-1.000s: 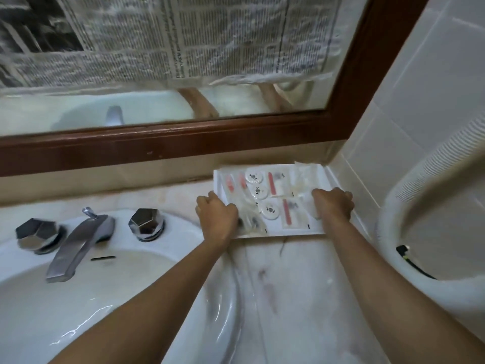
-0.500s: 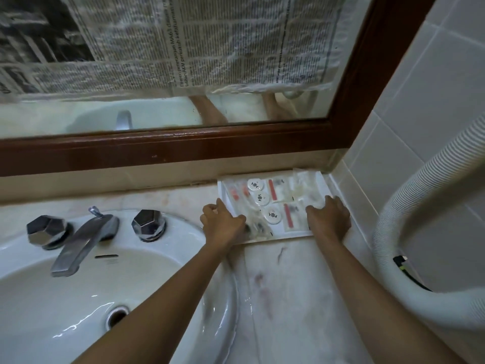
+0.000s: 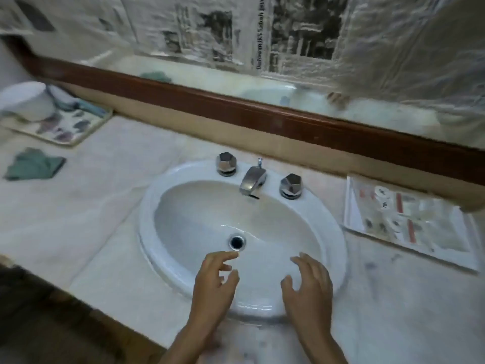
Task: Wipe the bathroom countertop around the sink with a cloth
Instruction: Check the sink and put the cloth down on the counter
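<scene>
Left hand (image 3: 214,285) and right hand (image 3: 309,287) hover empty, fingers loosely spread. At nine o'clock the green cloth (image 3: 34,165) lies crumpled on the table (image 3: 105,206), well apart from them, so I judge it needs fetching. The sink (image 3: 147,214) is central. The tray (image 3: 353,208) sits at three o'clock.

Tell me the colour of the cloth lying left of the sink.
Teal green cloth, seen in the head view.

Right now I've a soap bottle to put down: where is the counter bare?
Widest: the pale marble countertop between the crumpled green cloth and the white oval sink. Also front right, in front of the white tray of sachets. Crowded: back-left corner, patterned tray and white cup.
</scene>
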Motion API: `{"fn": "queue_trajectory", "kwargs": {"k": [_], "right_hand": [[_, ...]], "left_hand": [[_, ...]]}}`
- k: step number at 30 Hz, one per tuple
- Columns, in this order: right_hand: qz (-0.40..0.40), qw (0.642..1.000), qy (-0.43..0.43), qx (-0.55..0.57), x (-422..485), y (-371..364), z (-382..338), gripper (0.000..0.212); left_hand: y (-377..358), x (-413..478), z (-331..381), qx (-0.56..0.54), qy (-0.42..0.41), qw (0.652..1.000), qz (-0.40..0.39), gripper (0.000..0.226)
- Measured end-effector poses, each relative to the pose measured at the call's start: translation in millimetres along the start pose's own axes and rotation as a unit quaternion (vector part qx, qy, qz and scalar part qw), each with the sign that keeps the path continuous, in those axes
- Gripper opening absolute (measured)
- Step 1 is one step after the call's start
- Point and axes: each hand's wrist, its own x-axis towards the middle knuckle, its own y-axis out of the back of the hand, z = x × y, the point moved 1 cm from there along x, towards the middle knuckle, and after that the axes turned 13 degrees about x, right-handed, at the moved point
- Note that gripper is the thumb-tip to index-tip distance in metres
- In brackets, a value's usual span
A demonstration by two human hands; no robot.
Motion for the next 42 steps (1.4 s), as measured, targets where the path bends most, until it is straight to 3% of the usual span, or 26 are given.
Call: {"fn": "queue_trajectory", "kwargs": {"k": [6,10,16,22,27,31,39,42], "right_hand": [[-0.142,0.985,0.095,-0.001,-65,-115,-84,0.041],[-0.212,0.973,0.087,0.028,-99,-191,-147,0.043],[-0.254,0.959,0.124,0.038,-113,-286,-228,0.033],[-0.285,0.951,0.093,0.077,-84,-384,-290,0.032],[-0.282,0.95,0.094,0.095,-38,-473,-338,0.034],[-0.246,0.962,0.08,0.083,5,-534,-377,0.034],[-0.239,0.965,0.103,-0.02,78,-628,-437,0.031],[-0.25,0.96,0.068,-0.102,89,-652,-450,0.044]], "left_hand": [[142,-26,-124,-0.059,0.134,0.983,0.109,0.032],[231,-36,-207,-0.018,0.18,0.973,0.144,0.029],[339,-16,-289,-0.002,0.235,0.957,0.173,0.021],[405,53,-339,0.0,0.279,0.943,0.181,0.015],[452,133,-363,0.03,0.248,0.945,0.209,0.017],[485,189,-380,0.086,0.207,0.956,0.188,0.023],[520,294,-410,0.217,0.107,0.961,0.134,0.034],[530,338,-421,0.271,0.065,0.953,0.117,0.045]]}}
